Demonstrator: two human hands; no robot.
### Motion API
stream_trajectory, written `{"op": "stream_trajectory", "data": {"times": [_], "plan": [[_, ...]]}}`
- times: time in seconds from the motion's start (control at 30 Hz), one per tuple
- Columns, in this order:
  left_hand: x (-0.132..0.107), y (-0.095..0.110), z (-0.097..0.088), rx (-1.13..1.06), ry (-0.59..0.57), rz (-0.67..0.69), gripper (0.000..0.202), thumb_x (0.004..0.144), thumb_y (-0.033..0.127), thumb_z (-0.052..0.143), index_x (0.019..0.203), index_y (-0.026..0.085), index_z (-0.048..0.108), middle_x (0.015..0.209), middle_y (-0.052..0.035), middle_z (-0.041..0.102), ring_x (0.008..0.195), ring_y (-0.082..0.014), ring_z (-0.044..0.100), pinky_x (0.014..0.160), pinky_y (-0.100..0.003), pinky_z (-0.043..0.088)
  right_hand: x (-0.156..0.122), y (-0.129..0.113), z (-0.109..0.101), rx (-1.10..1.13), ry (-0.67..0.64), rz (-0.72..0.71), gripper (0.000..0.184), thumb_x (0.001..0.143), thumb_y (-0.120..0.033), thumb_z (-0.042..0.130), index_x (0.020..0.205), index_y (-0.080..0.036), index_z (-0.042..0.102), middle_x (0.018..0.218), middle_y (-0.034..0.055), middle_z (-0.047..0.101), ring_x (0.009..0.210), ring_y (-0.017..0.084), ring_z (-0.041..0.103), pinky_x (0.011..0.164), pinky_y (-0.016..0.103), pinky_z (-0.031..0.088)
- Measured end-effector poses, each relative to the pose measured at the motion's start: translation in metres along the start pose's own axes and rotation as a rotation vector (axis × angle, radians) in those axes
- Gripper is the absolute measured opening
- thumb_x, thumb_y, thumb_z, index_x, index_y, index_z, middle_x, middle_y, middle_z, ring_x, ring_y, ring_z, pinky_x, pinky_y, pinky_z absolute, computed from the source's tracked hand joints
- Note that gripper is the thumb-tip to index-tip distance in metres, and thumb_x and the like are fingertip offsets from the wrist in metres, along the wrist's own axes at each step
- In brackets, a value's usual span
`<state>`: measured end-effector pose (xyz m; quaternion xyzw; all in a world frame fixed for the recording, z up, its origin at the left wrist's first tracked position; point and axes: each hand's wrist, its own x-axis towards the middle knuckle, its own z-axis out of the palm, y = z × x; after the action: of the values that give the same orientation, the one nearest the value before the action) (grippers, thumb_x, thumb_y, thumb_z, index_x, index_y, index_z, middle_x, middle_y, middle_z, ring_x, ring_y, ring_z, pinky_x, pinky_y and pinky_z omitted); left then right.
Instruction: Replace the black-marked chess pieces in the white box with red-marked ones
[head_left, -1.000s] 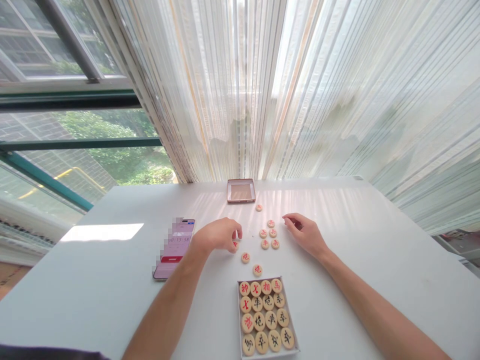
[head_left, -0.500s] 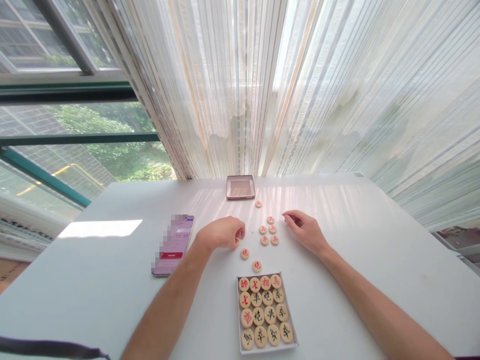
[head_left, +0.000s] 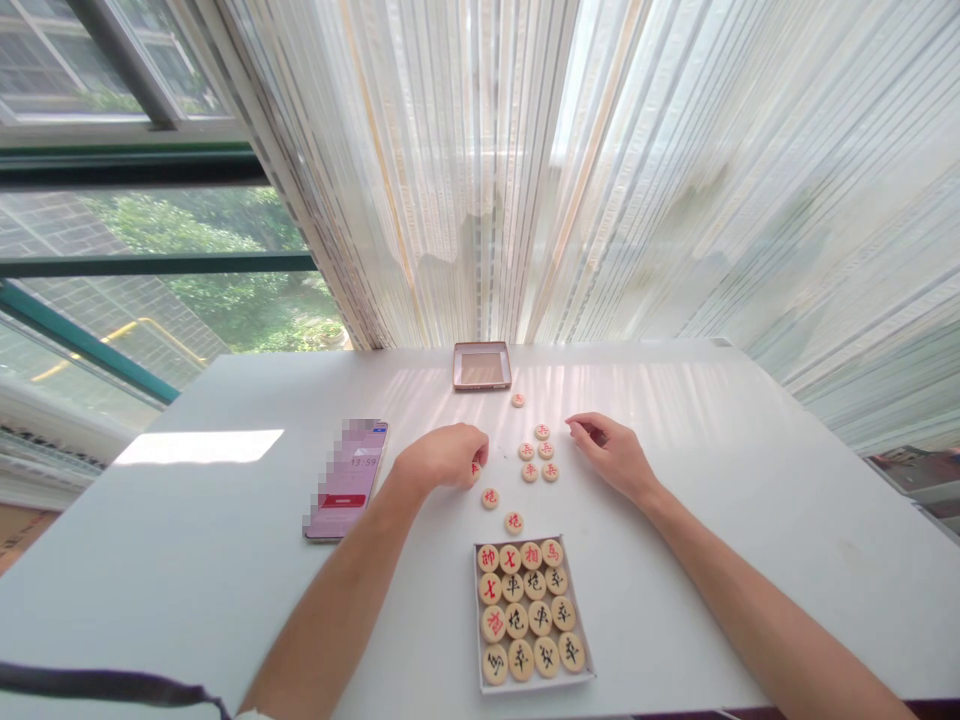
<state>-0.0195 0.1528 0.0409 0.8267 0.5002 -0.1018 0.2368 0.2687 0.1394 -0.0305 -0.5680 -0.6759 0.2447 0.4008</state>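
Observation:
My left hand [head_left: 442,456] rests on the white table [head_left: 187,540] with its fingers curled, pinching a round wooden chess piece [head_left: 475,467] with a red character. My right hand [head_left: 611,455] lies on the table to the right, fingers loosely bent with their tips drawn toward the thumb; nothing shows in it. Between the hands lie several loose chess pieces [head_left: 538,461], and two more [head_left: 501,509] lie nearer to me. A white box [head_left: 480,625] in front of me holds several pieces in rows, some red, some black.
A phone [head_left: 349,480] with a lit screen lies left of my left hand. A small pinkish square lid or tray [head_left: 481,365] sits at the table's far edge, near the striped sheer curtains. A window is at the left.
The view has tilted a little, so everything sits higher in the frame. My left hand's fingers have closed more tightly over the red piece. The right hand has barely moved.

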Motion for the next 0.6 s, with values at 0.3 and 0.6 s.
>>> {"op": "stream_trajectory", "data": {"times": [0.3,0.6], "plan": [[-0.003,0.004,-0.005,-0.005,-0.032,-0.015,0.03,0.064,0.013,0.069,0.094,0.022,0.07,0.102,-0.0061,0.072,0.087,-0.0237,0.067,0.065,-0.028,0.046,0.0,0.0,0.0,-0.008,-0.001,-0.005,0.032,0.094,-0.046,0.056,0.098,-0.02,0.074,0.092,0.0077,0.077,0.074,0.021,0.066,0.071,0.034,0.054],[-0.017,-0.015,-0.024,-0.085,0.002,-0.048,0.035,0.073,0.026,0.068,0.108,0.025,0.066,0.117,-0.0025,0.069,0.092,-0.0193,0.068,0.068,-0.025,0.048,-0.001,-0.001,0.0,-0.013,0.015,-0.029,0.03,0.095,-0.044,0.055,0.1,-0.02,0.073,0.099,0.0084,0.077,0.076,0.02,0.067,0.072,0.035,0.055]]}}
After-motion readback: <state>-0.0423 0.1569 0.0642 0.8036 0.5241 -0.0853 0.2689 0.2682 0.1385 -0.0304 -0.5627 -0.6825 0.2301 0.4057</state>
